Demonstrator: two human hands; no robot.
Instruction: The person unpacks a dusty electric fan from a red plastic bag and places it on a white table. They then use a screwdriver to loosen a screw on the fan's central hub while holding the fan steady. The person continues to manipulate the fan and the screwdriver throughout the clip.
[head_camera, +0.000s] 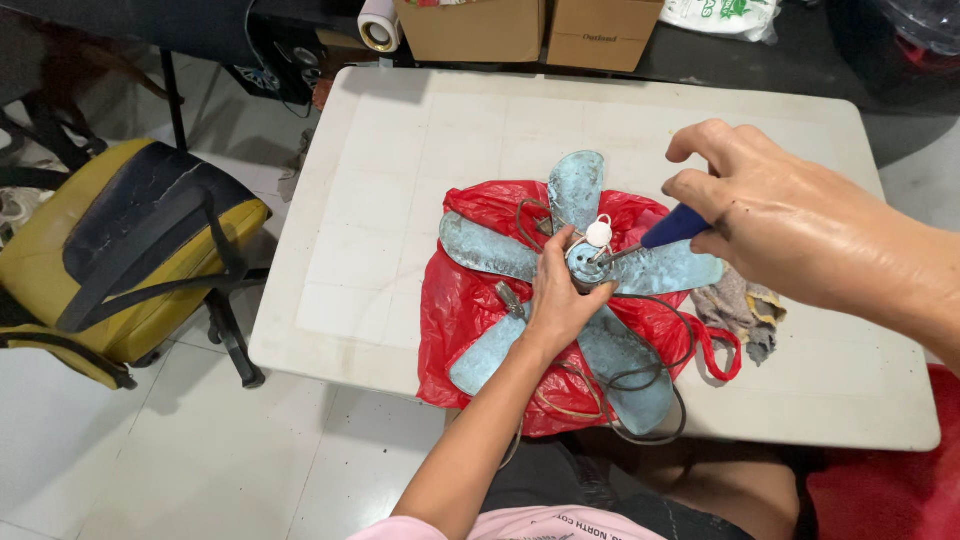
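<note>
On the white table (400, 150), atop a red plastic bag (470, 300), lies a dusty blue fan blade (500, 250), its hub gripped by the left hand (560, 300), while the right hand (780, 225) clasps a blue-handled screwdriver (660, 232) near a grey rag (745, 310).

Our left hand (556, 300) reaches forward from a bare, extended forearm, fingers curled in a grip, while our right hand (770, 215) hovers higher, fingers clenched.

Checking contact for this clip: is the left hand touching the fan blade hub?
Touching. The head view shows the left hand wrapped around the fan blade hub, fingers pressed against it with no gap, while the right hand holds a blue-handled screwdriver.
</note>
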